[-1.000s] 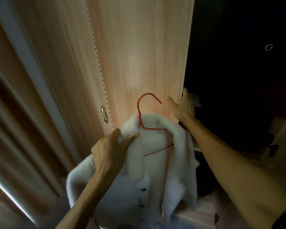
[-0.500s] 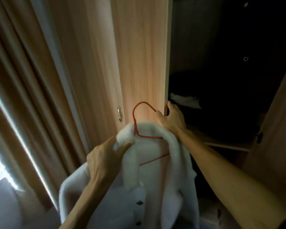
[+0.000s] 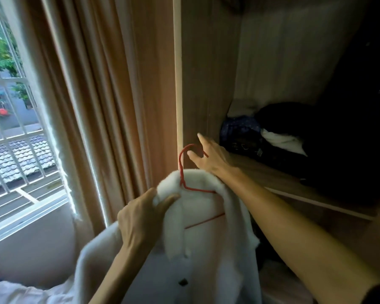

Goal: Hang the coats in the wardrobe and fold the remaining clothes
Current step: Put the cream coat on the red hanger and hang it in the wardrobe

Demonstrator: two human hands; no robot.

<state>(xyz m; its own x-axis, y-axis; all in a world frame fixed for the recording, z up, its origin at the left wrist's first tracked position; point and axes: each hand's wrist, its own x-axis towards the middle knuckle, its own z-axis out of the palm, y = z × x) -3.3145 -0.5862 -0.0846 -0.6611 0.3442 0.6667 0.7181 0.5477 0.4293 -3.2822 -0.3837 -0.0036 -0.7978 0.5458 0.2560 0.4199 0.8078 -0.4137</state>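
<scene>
A white fluffy coat (image 3: 198, 242) with dark buttons hangs on a red wire hanger (image 3: 185, 170). My left hand (image 3: 140, 218) grips the coat's left shoulder and collar, thumb over the fabric. My right hand (image 3: 208, 156) reaches forward at the hanger's hook with fingers extended, just in front of the open wardrobe door's edge (image 3: 177, 84). The wardrobe interior (image 3: 272, 62) is open on the right.
A wooden shelf (image 3: 294, 185) inside the wardrobe carries dark folded clothes (image 3: 294, 126) and a white garment (image 3: 281, 141). Dark clothing (image 3: 360, 106) hangs at the right. Brown curtains (image 3: 101, 95) and a barred window (image 3: 11, 128) fill the left. Pale fabric (image 3: 20, 292) lies at bottom left.
The wardrobe door has swung fully open to the left, and my right hand has come off its edge to the hanger hook. My view turned left, showing the window. My left hand keeps its grip.
</scene>
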